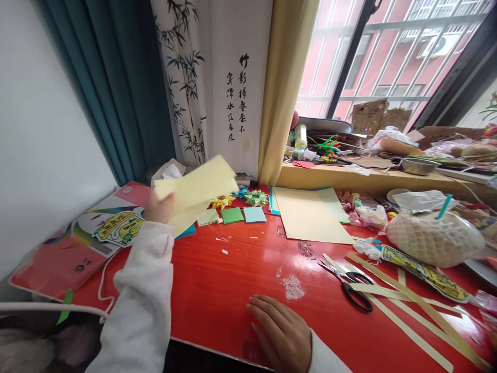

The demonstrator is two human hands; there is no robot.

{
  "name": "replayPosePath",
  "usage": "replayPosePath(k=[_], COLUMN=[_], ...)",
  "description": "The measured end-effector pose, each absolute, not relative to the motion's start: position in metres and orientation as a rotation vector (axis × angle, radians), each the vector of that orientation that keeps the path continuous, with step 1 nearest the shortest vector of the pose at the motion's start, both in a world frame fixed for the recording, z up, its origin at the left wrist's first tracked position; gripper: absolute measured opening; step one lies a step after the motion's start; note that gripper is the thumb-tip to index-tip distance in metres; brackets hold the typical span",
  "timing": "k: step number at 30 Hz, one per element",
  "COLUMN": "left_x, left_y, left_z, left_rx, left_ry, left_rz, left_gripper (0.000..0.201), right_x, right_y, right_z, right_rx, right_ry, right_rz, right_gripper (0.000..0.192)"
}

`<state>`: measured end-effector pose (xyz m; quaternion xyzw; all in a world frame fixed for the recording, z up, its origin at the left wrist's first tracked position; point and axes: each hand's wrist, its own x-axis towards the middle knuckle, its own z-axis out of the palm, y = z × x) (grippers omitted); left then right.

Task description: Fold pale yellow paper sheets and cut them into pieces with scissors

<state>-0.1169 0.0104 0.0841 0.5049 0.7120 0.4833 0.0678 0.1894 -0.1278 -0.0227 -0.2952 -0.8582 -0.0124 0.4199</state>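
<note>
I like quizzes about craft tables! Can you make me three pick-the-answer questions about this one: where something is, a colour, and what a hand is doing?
1. Where are the scissors?
A. On the red table, right of the right hand
B. On the window ledge
C. In the left hand

2. What colour is the paper held up in the air?
A. Blue
B. Pale yellow
C. Black

3. What is the right hand doing?
A. Cutting
B. Lying flat on the table, holding nothing
C. Holding a cup

Answers:
1. A, they lie on the table among yellow strips.
2. B, the left hand lifts a pale yellow sheet.
3. B, its palm is down with nothing in it.
</note>
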Motion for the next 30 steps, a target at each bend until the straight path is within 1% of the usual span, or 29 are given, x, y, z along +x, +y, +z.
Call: replayPosePath(k=[3,7,13,16,22,25,30], left_x=[-0.142,-0.142,-0.133,-0.134,-0.132,-0.134,-0.139], left_y=[-0.012,-0.022,-0.013,-0.015,-0.020,-0.017,-0.011], left_z=[0.073,0.047,0.031,0.023,0.006,0.006,0.013], left_rx=[1.259,1.068,1.062,1.095,1.009,1.000,1.029], left_ry=[2.359,2.587,2.734,2.791,2.779,2.733,2.640], left_rz=[1.564,1.495,1.302,1.209,1.091,1.119,1.242], left_gripper=[0.058,0.068,0.065,0.068,0.070,0.074,0.075], right_x=[0.189,0.190,0.190,0.190,0.189,0.188,0.189], right_y=[-0.129,-0.129,-0.130,-0.131,-0.131,-0.131,-0.131], right_z=[-0.016,-0.011,-0.018,-0.021,-0.022,-0.022,-0.022], right_rx=[-0.729,-0.707,-0.686,-0.702,-0.708,-0.700,-0.702], right_ry=[-2.192,-2.261,-2.255,-2.271,-2.274,-2.287,-2.305], right_rz=[-0.041,-0.044,-0.004,0.017,0.049,0.069,0.072], right_gripper=[0.026,0.023,0.022,0.021,0.020,0.019,0.019])
